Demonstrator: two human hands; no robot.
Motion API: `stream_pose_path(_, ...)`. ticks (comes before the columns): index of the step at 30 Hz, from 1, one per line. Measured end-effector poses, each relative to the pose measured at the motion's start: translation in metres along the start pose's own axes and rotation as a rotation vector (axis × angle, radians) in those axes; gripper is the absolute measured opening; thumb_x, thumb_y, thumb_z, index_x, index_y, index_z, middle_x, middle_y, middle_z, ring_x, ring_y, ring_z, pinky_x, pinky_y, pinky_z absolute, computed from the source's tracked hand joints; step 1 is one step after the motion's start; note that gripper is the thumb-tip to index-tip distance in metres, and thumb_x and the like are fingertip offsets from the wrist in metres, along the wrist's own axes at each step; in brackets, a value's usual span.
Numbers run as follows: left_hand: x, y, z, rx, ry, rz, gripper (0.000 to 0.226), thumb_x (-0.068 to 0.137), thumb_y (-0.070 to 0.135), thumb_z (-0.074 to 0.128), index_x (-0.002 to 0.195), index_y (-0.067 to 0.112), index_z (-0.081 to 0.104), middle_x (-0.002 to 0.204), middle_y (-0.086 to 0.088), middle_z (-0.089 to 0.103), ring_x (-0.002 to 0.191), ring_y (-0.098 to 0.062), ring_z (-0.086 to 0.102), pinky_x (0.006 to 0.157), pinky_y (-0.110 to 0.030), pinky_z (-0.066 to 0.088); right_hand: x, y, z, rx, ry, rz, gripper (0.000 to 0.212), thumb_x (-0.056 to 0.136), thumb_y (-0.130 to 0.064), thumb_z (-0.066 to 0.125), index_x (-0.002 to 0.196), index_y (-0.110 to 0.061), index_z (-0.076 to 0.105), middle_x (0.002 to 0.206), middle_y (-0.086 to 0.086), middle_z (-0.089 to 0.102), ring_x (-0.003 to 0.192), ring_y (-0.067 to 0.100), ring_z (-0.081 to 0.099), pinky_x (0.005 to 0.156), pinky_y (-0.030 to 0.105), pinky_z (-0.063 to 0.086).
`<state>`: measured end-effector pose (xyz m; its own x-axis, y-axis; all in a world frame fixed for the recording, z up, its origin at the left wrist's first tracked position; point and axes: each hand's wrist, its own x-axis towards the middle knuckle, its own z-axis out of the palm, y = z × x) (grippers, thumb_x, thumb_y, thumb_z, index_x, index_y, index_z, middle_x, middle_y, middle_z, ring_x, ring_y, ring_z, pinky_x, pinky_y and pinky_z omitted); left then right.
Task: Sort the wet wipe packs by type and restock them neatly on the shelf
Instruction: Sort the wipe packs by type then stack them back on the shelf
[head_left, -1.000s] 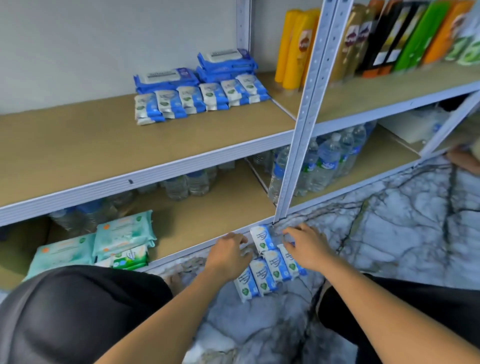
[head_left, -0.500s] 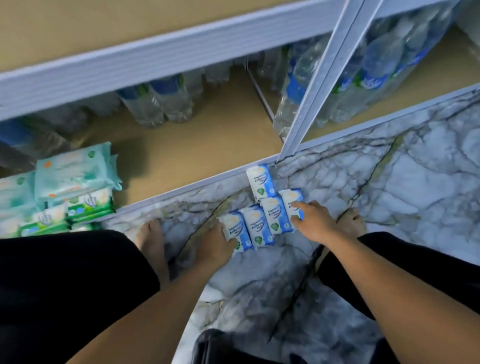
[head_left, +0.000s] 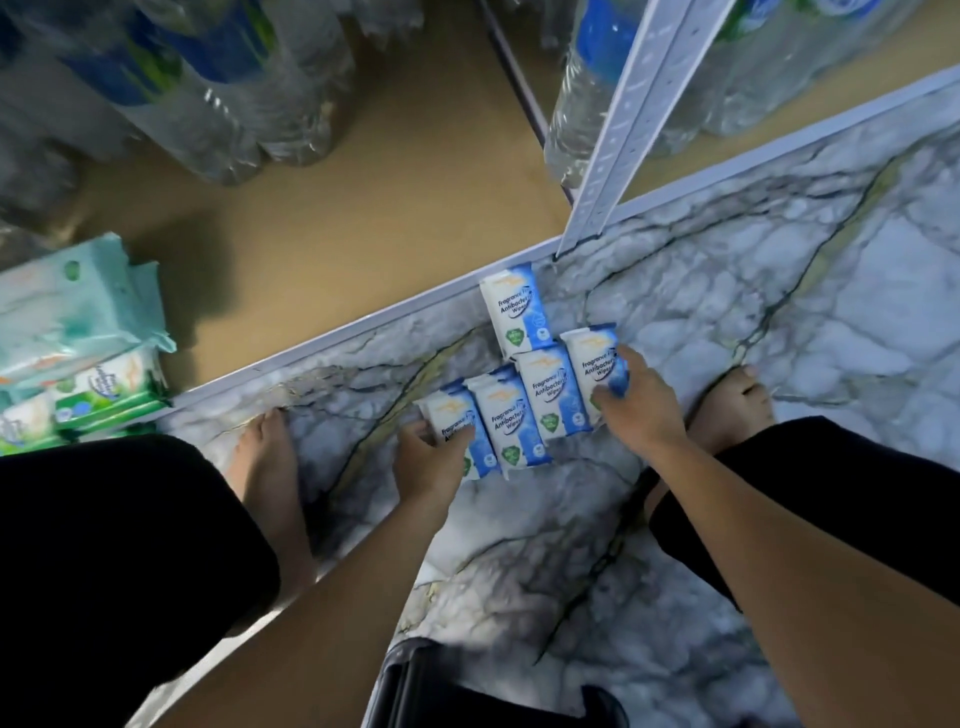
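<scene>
Five blue-and-white antibacterial wipes packs are on the marble floor (head_left: 779, 338), just off the front rail of the bottom shelf (head_left: 363, 208). Four lie edge to edge in a row climbing toward 1 o'clock. The fifth pack (head_left: 511, 312) sits at 12 o'clock of that row, right at the rail, near the foot of the upright post (head_left: 639, 114).

My left hand (head_left: 431, 460) has fingers curled round the left-end pack (head_left: 449, 418), at the row's 7 o'clock end. My right hand (head_left: 641, 410) grips the right-end pack (head_left: 589, 364), thumb at its lower edge and fingers over its right side. The middle packs (head_left: 506, 421) lie between my hands, touching each other.

Shelf stock: teal wipes packs (head_left: 67, 306) stacked at 9 o'clock of the view, with a green-and-white pack (head_left: 104, 389) under them. Water bottles (head_left: 208, 78) are at 11, more behind the post at 1.

My bare feet flank the row: left foot (head_left: 270, 467) at its 9, right foot (head_left: 732, 410) at its 3. There's a dark object (head_left: 467, 691) at 6, can't tell what.
</scene>
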<state>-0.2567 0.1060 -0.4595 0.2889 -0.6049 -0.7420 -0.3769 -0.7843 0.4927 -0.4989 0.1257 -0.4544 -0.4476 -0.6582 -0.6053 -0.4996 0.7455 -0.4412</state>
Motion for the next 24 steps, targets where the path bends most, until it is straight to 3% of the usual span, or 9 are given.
stream_pose_path(3, 0.01, -0.008, 0.002, -0.028, -0.025, 0.024, 0.053, 0.056, 0.045, 0.085, 0.1, 0.021, 0.068, 0.09, 0.004, 0.075, 0.081, -0.015, 0.074, 0.078, -0.048, 0.061, 0.002, 0.003, -0.001, 0.191, 0.082, 0.083, 0.056, 0.091, -0.029, 0.066, 0.142, -0.022, 0.045, 0.117, 0.004, 0.062, 0.105, 0.024, 0.06, 0.089, 0.037, 0.049)
stream_pose_path(7, 0.008, -0.009, 0.002, -0.017, 0.039, 0.077, 0.039, 0.07, 0.034, 0.085, 0.097, 0.024, 0.059, 0.099, 0.002, 0.072, 0.086, -0.018, 0.071, 0.078, -0.05, 0.06, 0.005, 0.006, -0.003, 0.176, 0.058, 0.046, 0.04, 0.089, -0.03, 0.066, 0.127, -0.022, 0.059, 0.119, 0.007, 0.061, 0.096, 0.021, 0.062, 0.084, 0.031, 0.05)
stream_pose_path(9, 0.003, -0.007, 0.002, -0.039, 0.036, 0.093, 0.042, 0.072, 0.034, 0.084, 0.102, 0.024, 0.056, 0.103, 0.001, 0.071, 0.089, -0.018, 0.071, 0.08, -0.049, 0.06, 0.002, 0.005, -0.003, 0.16, 0.036, 0.018, 0.038, 0.09, -0.028, 0.066, 0.127, -0.023, 0.058, 0.122, 0.009, 0.058, 0.099, 0.024, 0.061, 0.083, 0.028, 0.046)
stream_pose_path(12, -0.004, -0.003, 0.001, -0.036, 0.028, 0.118, 0.04, 0.081, 0.027, 0.081, 0.107, 0.021, 0.051, 0.107, -0.001, 0.07, 0.092, -0.018, 0.069, 0.083, -0.045, 0.059, -0.004, 0.007, -0.004, 0.177, -0.006, -0.01, 0.041, 0.092, -0.024, 0.065, 0.131, -0.023, 0.053, 0.119, 0.008, 0.066, 0.101, 0.025, 0.064, 0.083, 0.033, 0.051)
stream_pose_path(18, -0.007, 0.003, -0.011, 0.048, 0.079, 0.26, 0.046, 0.086, 0.026, 0.077, 0.118, 0.022, 0.044, 0.108, -0.003, 0.067, 0.089, -0.019, 0.066, 0.075, -0.039, 0.057, -0.017, 0.002, -0.016, 0.061, 0.071, -0.063, 0.042, 0.095, -0.023, 0.059, 0.136, -0.017, 0.049, 0.12, 0.012, 0.067, 0.104, 0.032, 0.063, 0.079, 0.035, 0.049)
stream_pose_path(24, -0.021, 0.016, -0.034, 0.086, 0.06, 0.381, 0.048, 0.088, 0.029, 0.074, 0.128, 0.026, 0.048, 0.115, 0.0, 0.069, 0.093, -0.02, 0.067, 0.078, -0.042, 0.059, -0.051, -0.016, -0.042, 0.044, 0.146, -0.089, 0.04, 0.098, -0.023, 0.055, 0.137, -0.017, 0.046, 0.117, 0.014, 0.067, 0.083, 0.02, 0.057, 0.055, 0.024, 0.038)
